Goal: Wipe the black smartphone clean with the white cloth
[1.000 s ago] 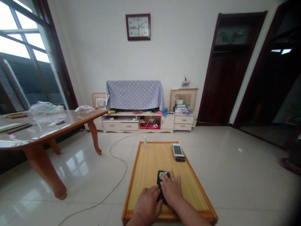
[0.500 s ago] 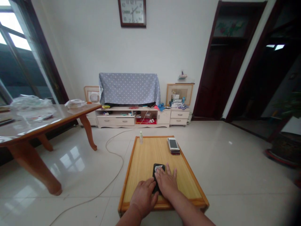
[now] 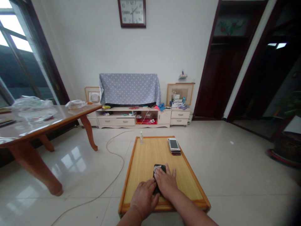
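Note:
A black phone (image 3: pixel 159 167) lies flat on a low wooden table (image 3: pixel 143 163) in front of me. My right hand (image 3: pixel 166 183) lies flat over the phone, fingers stretched out, pressing a small whitish cloth (image 3: pixel 156 169) against its far end. My left hand (image 3: pixel 144 198) rests on the table just left of the phone, fingers curled and touching the phone's near left edge. A stack of phones (image 3: pixel 174 146) sits at the table's far right. A small clear bottle (image 3: pixel 141 137) stands at the far left edge.
A large glossy wooden table (image 3: pixel 35 125) with plastic bags stands to the left. A white cable (image 3: pixel 113 150) snakes over the tiled floor toward a TV cabinet (image 3: pixel 141 117) under a dotted cloth. Dark doorways open at the right.
The view dropped and shifted slightly since a second ago. My right hand has slid a little along the phone with the cloth; my left hand stays beside it.

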Demonstrator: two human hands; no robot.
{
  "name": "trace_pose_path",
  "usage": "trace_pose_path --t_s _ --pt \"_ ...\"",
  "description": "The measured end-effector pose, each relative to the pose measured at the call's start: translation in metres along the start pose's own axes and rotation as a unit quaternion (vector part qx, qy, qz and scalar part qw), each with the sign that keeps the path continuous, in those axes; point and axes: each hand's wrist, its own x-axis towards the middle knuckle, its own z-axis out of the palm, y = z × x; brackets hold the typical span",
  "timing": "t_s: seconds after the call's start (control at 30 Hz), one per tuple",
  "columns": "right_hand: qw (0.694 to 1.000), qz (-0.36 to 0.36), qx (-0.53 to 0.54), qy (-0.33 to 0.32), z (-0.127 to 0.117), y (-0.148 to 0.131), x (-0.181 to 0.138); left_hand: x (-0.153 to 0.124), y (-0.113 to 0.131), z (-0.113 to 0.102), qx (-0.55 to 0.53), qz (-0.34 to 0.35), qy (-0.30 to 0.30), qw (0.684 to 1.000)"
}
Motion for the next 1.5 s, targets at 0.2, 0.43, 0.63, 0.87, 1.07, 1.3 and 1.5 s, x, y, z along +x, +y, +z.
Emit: trace_pose_path --t_s 0.2,0.43,0.63,0.87,1.07,1.3,1.5 --pt "1.0 0.0 -0.004 -0.01 0.007 -0.007 0.009 0.0 -0.001 -0.001 -0.013 0.004 0.002 1.0" --pt "1.0 -0.006 -0.006 -0.018 0.004 0.001 0.018 0.0 -0.003 0.002 0.009 0.005 0.003 1.0" --pt "1.0 -0.027 0.004 0.007 0.01 0.004 0.01 -0.001 -0.005 0.005 0.013 0.006 0.003 1.0" --pt "0.999 0.011 -0.027 0.014 0.014 0.028 -0.007 0.001 -0.006 0.007 0.02 0.0 0.016 1.0" --pt "0.999 0.047 -0.021 -0.018 0.006 0.016 0.029 0.001 -0.004 0.005 0.02 0.003 0.015 1.0" --pt "0.999 -0.044 -0.006 0.007 0.016 0.012 -0.002 0.002 -0.005 0.003 0.014 0.011 0.003 1.0" --pt "0.998 0.061 -0.019 -0.014 0.009 0.015 0.019 0.001 -0.008 0.006 0.015 -0.003 0.005 1.0"
